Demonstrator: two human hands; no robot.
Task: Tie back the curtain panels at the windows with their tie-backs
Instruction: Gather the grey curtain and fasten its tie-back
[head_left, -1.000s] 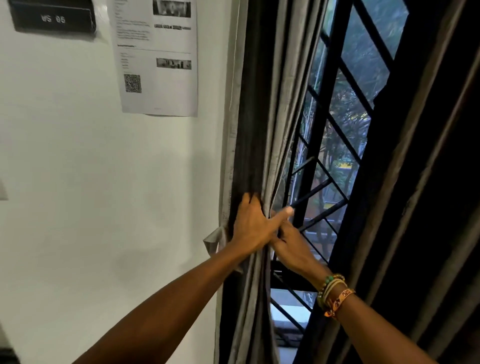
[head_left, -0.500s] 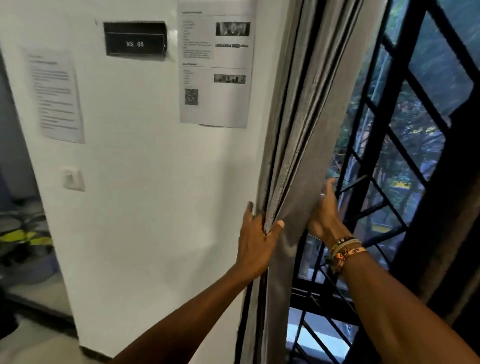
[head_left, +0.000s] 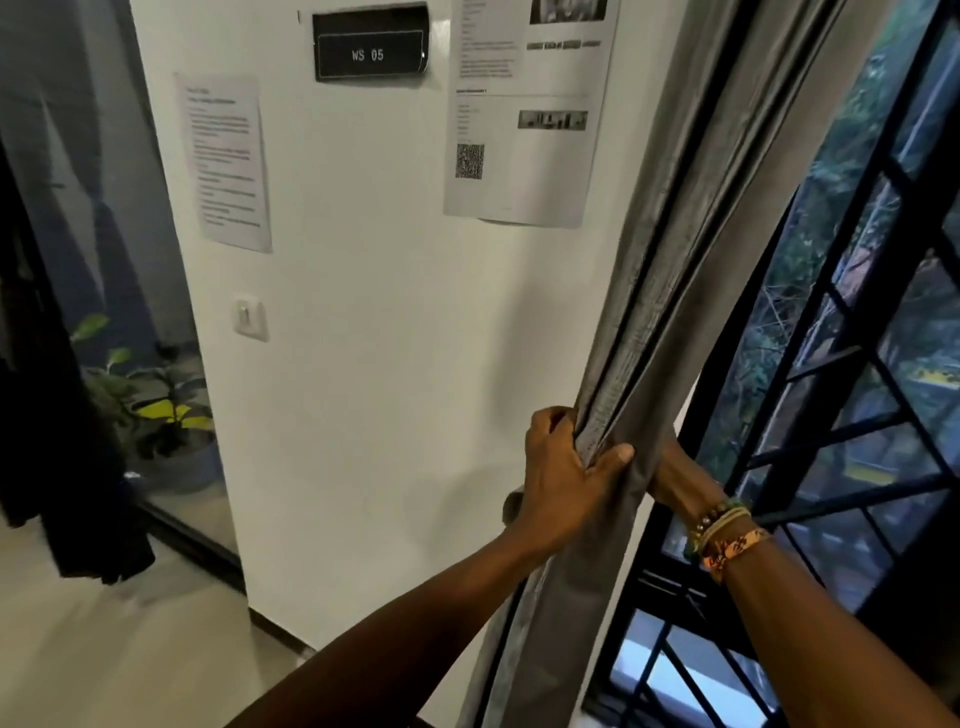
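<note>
A grey curtain panel (head_left: 670, 291) hangs gathered into folds between the white wall and the barred window. My left hand (head_left: 563, 478) grips the bunched folds from the wall side, thumb across the front. My right hand (head_left: 672, 475) reaches round the window side of the bundle; its fingers are hidden behind the cloth. A small grey piece, perhaps the tie-back (head_left: 511, 506), peeks out just left of my left wrist, mostly hidden.
The white wall (head_left: 395, 364) carries a black "WS 05" sign (head_left: 370, 49), two paper sheets and a light switch (head_left: 248, 316). Black window bars (head_left: 831, 431) stand close on the right. A doorway with potted plants (head_left: 150, 410) and dark hanging cloth lies at the left.
The view has swung left, showing more wall and the doorway. My left hand has closed tighter round the folds, and my right hand has dropped from the cloth's edge to behind the bundle.
</note>
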